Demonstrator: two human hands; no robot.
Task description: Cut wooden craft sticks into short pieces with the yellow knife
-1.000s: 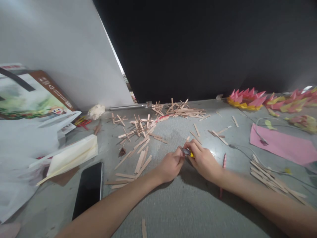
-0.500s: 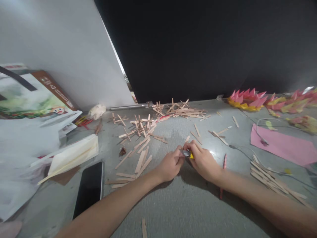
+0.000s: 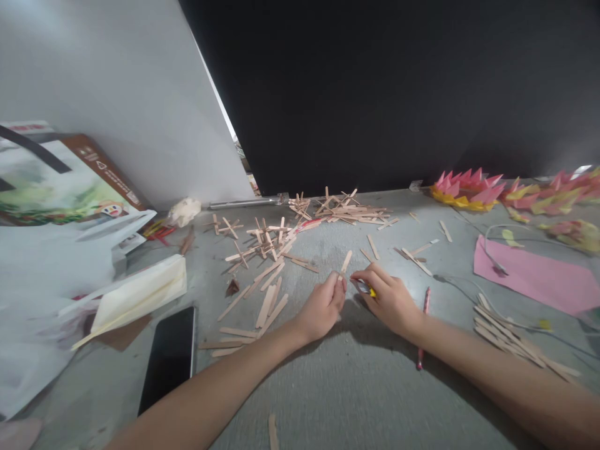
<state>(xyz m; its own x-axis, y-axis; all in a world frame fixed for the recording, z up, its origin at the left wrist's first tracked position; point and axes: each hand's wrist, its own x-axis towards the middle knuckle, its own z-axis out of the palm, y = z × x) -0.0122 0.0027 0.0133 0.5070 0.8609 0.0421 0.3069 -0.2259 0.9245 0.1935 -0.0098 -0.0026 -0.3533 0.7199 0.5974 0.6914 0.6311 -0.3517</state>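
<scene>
My left hand (image 3: 323,303) is closed on a wooden stick (image 3: 345,262), whose upper end sticks out beyond the fingers. Just to its right, my right hand (image 3: 391,300) grips a small cutter with a yellow part (image 3: 372,292); the fingers hide much of it. The two hands are a little apart. Beyond and left of them lie crossed wooden sticks (image 3: 267,240) and loose flat sticks (image 3: 265,305). A red patterned pen (image 3: 426,301) rests beside my right wrist, partly under the forearm.
A black phone (image 3: 169,353) lies left of my left forearm, near plastic bags (image 3: 47,269). On the right are a pink sheet (image 3: 537,275), a cable (image 3: 462,287), more sticks (image 3: 509,334) and pink-and-yellow paper shapes (image 3: 469,187). A dark panel (image 3: 375,94) stands behind.
My hands have moved apart slightly, the right one shifting right with the cutter. More of the stick in my left hand now shows.
</scene>
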